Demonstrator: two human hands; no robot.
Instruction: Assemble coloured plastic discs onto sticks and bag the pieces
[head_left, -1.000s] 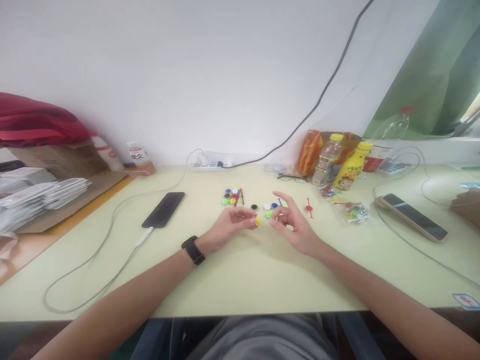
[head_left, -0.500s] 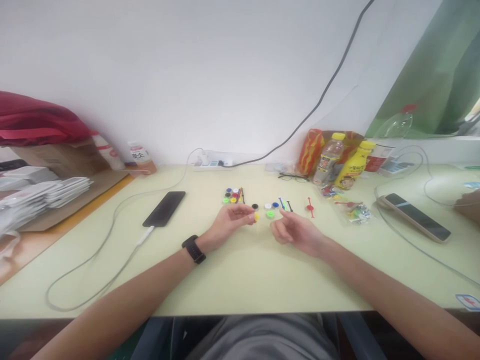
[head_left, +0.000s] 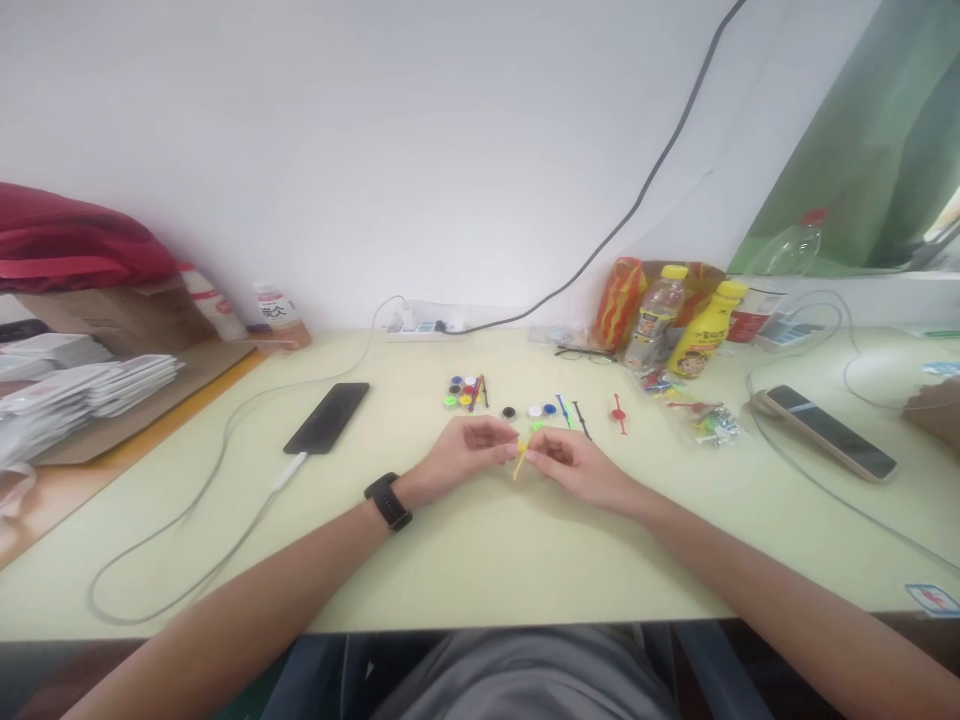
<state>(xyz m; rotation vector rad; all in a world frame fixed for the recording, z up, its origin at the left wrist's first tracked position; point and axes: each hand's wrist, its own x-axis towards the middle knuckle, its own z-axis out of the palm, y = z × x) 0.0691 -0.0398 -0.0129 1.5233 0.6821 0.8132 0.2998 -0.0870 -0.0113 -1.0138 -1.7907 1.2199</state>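
Note:
My left hand pinches a small yellow round piece, now mostly covered by fingertips. Meeting it from the right, my right hand is closed at the fingertips on the same spot. A thin yellow plastic stick slants down between the two hands; how it joins the round piece is hidden. Just beyond lie a black disc, a white disc, a blue disc and a partly covered green disc. Blue, green and black sticks lie beside them.
Several coloured discs and sticks lie further left, a red stick with disc to the right. A bag of small parts, bottles, glasses, a cabled phone, another phone and a power strip surround them.
My right hand has moved left to meet my left hand at the yellow piece. The yellow stick now shows between them, and the right fingers cover part of the green disc.

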